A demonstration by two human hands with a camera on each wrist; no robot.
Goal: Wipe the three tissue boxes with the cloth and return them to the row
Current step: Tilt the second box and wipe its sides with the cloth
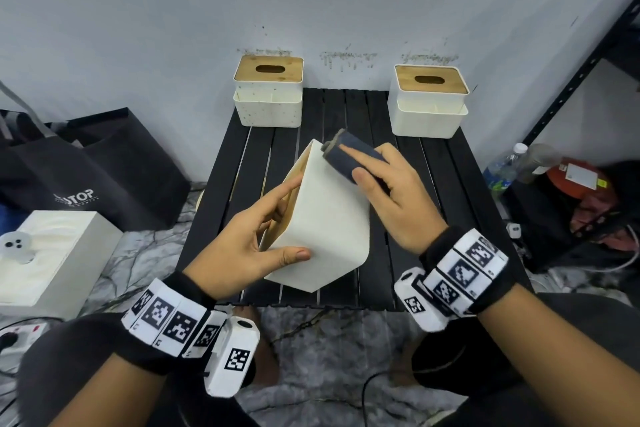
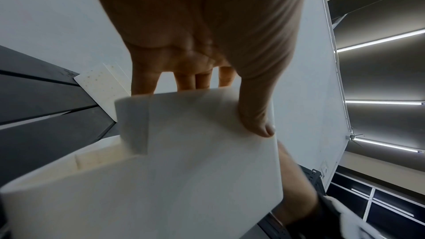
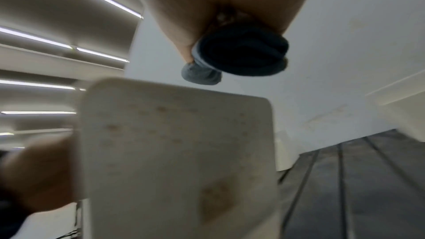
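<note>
The left hand is nearest the head camera, with a marker-covered wristband behind it. It grips the middle tissue box, thumb laid flat on the box's white side and fingers spread across the wooden lid face, which is turned to the left. The left wrist view shows the same hold: the thumb presses the near wall of the box while the fingers reach over its far edge. The box is tipped up on a corner, lifted off or barely touching the black slatted counter; which, I cannot tell.

The right hand is closed round a rolled dark blue cloth, pressing it against the upper edge of the box. In the right wrist view the cloth sits bunched under the palm, just above the box's speckled white face.

The other two tissue boxes stand upright at the back of the counter, well apart: the left tissue box with speckled walls and the right tissue box, each with a wooden lid and an oval slot.

On the floor left of the counter are a black bag and a white carton. To the right, a black metal rack stands with a plastic bottle beside it.
</note>
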